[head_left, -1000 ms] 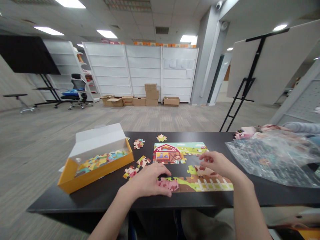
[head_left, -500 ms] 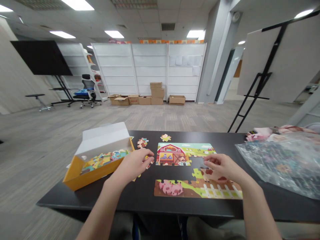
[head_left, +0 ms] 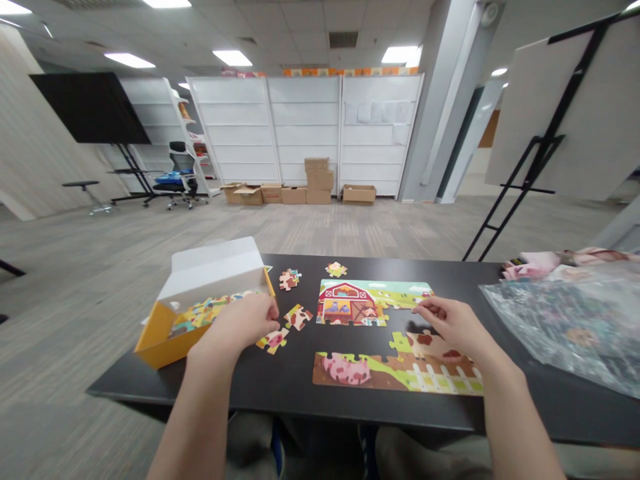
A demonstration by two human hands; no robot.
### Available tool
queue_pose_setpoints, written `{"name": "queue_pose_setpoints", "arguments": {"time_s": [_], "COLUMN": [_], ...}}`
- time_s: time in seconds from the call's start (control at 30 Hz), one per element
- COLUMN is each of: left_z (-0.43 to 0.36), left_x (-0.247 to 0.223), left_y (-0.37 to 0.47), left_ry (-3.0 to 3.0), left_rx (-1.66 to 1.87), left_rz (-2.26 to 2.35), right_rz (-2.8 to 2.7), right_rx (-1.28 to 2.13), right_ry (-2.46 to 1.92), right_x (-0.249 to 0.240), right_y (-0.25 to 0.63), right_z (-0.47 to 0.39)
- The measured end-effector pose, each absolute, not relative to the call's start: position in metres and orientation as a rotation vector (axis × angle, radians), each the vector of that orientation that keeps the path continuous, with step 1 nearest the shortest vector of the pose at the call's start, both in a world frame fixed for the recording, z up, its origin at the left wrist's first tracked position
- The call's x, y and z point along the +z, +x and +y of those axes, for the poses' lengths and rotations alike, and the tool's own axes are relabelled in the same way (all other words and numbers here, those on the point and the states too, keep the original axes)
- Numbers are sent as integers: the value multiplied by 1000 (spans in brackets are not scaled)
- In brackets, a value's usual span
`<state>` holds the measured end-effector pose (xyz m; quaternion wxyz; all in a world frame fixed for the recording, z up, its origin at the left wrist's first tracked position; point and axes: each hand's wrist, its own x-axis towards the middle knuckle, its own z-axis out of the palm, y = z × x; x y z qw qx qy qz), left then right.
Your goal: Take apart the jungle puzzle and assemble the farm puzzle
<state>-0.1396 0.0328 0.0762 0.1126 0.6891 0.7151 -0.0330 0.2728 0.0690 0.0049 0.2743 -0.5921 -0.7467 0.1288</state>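
My left hand (head_left: pixel 250 320) hovers by the front right wall of the yellow box, fingers curled together; whatever they may hold is hidden. Just beyond its fingertips lie a puzzle piece with a pink snout (head_left: pixel 273 341) and a brown-and-white puzzle piece (head_left: pixel 299 317). At the right end of the joined barn section (head_left: pixel 350 303), my right hand (head_left: pixel 443 320) has its thumb and fingers closed in a pinch, and I cannot make out anything between them. Below it, partly covered by the hand and wrist, is the joined section with a pig, cow and fence (head_left: pixel 380 373). A gap separates the two sections.
The open yellow box (head_left: pixel 167 353) with a white lid holds more puzzle pieces. Two loose pieces, one brown (head_left: pixel 290 279) and one yellow-green (head_left: pixel 336 269), lie toward the table's far edge. A clear plastic bag (head_left: pixel 565 327) covers the right side of the black table (head_left: pixel 280 393).
My left hand has moved left toward the box, uncovering the snout piece and the brown-and-white piece. My right hand stays at the barn section's right end. The view has shifted slightly.
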Motion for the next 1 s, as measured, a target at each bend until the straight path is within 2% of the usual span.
{"name": "queue_pose_setpoints", "arguments": {"time_s": [0.53,0.87,1.0], "left_z": [6,8,7], "left_x": [74,50,55], "left_y": [-114,-135,-131], "left_ry": [1982,2157,2263], "left_rx": [-340,-168,53], "left_rz": [2283,2124,1976], "right_rz": [-2024,-2039,-1996], "right_rx": [304,285,340], "right_ry": [-1620,-1605,-1591], "right_x": [1,1,5], "right_y": [273,271,269], "right_z": [72,71,69]}}
